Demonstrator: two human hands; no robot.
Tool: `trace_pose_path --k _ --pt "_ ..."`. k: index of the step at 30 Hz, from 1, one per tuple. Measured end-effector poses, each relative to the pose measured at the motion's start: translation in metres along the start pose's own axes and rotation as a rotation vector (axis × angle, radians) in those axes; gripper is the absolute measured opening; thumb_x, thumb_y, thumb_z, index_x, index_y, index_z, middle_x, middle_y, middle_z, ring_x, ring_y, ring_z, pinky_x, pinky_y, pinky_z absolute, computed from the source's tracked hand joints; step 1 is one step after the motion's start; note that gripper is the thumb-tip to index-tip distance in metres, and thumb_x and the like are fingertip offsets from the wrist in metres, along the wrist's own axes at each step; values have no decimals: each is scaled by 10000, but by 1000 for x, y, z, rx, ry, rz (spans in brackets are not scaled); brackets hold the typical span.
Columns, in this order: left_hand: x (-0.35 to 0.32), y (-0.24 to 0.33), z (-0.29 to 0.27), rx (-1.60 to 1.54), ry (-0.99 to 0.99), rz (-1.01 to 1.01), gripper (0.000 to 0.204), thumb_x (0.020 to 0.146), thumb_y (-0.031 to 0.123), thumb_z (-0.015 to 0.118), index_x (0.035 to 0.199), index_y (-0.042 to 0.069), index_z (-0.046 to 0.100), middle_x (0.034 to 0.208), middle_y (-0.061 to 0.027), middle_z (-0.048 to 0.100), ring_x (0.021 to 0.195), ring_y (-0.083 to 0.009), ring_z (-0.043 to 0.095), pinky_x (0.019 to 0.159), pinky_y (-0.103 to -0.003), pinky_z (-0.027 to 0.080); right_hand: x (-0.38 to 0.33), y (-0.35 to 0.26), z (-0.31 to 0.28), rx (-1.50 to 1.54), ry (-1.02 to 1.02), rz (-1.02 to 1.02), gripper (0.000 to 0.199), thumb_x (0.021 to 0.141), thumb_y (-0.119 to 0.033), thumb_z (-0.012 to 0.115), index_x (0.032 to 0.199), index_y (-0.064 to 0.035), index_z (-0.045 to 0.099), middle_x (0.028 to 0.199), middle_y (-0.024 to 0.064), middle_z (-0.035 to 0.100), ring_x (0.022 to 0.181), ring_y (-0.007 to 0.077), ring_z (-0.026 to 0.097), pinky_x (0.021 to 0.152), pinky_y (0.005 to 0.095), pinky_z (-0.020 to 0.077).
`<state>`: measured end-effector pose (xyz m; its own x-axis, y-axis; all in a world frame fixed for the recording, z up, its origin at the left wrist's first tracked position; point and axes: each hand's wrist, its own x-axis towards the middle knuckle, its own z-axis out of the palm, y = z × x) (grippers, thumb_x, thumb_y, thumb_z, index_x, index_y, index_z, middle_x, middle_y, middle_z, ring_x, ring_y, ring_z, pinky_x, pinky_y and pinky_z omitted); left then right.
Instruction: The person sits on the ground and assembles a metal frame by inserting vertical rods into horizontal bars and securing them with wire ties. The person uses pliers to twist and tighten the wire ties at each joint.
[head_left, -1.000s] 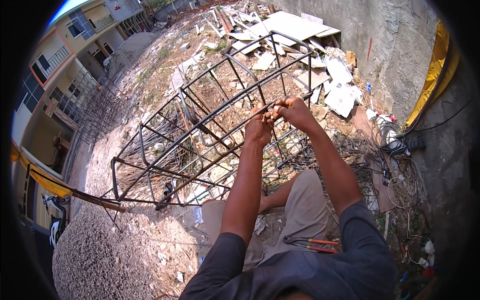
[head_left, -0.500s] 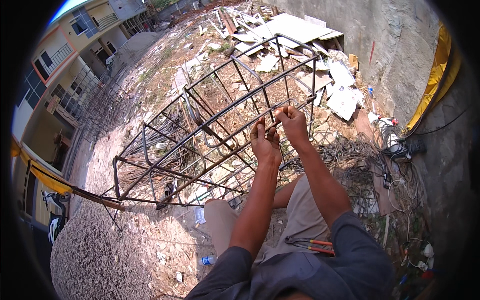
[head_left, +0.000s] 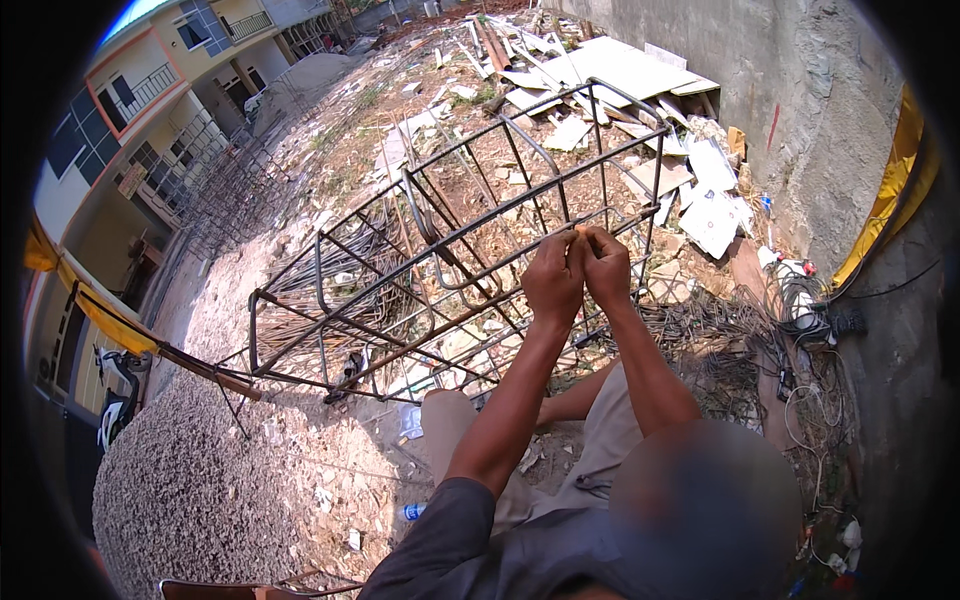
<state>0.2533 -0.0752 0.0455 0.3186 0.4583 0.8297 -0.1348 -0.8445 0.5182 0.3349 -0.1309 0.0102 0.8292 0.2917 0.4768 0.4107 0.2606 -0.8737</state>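
In front of me stands a long cage of dark steel reinforcing bars [head_left: 505, 208], with bent square hoops along its length. My left hand [head_left: 553, 275] and my right hand [head_left: 606, 265] meet at the cage's near side, close to its right end. Both are closed, with thumbs and fingertips pressed together beside a near lengthwise bar. Whatever sits between the fingertips is hidden by the hands. Below them, my knees are bent beside the cage. A blurred patch covers part of my lap.
Loose rods [head_left: 345, 262] lie beneath and behind the cage. Broken white boards [head_left: 625, 72] are piled at the back, against a concrete wall [head_left: 770, 60]. A gravel heap [head_left: 170, 480] spreads at lower left. Tangled cables [head_left: 800, 300] and yellow sheeting [head_left: 885, 210] are at right.
My hands have drawn together, and the left fingers, loosely curled before, are now closed against the right ones. The view has shifted slightly. The orange-handled tool on my lap is no longer visible.
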Motion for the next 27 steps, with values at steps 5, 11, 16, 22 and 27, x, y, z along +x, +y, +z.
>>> trace_pose_path --k 5,11,16,22,27 --pt "36 -3 -16 194 -258 96 181 895 301 734 946 127 727 910 -69 740 803 -277 708 675 -398 535 -8 -4 12 12 47 -25 159 991 -147 660 1001 0 719 850 12 697 789 58 603 698 255 488" --pt "48 -13 -26 73 -370 -196 318 908 373 732 985 65 710 1007 -125 727 977 -309 689 838 -437 529 1 -1 15 -18 139 98 255 962 -254 729 892 -9 735 705 18 667 648 64 548 584 284 441" --pt "85 -39 -25 -34 -825 -216 408 934 312 698 1152 -33 695 1116 -195 736 1020 -285 719 910 -387 551 7 -14 20 117 168 217 341 937 -297 770 743 -31 684 593 -35 546 527 55 430 497 273 335" --pt "90 -52 -19 -37 -855 -244 252 889 178 776 1057 4 707 963 -123 752 886 -199 722 818 -344 558 21 -20 9 265 47 443 311 909 -305 791 715 -93 673 546 -56 503 456 37 367 450 240 242" --pt "84 -51 -17 9 -747 -151 280 869 253 796 984 17 699 885 -117 738 808 -227 711 760 -363 547 34 -21 -1 317 -79 531 237 896 -274 785 799 -79 691 553 -36 525 401 35 366 402 226 223"
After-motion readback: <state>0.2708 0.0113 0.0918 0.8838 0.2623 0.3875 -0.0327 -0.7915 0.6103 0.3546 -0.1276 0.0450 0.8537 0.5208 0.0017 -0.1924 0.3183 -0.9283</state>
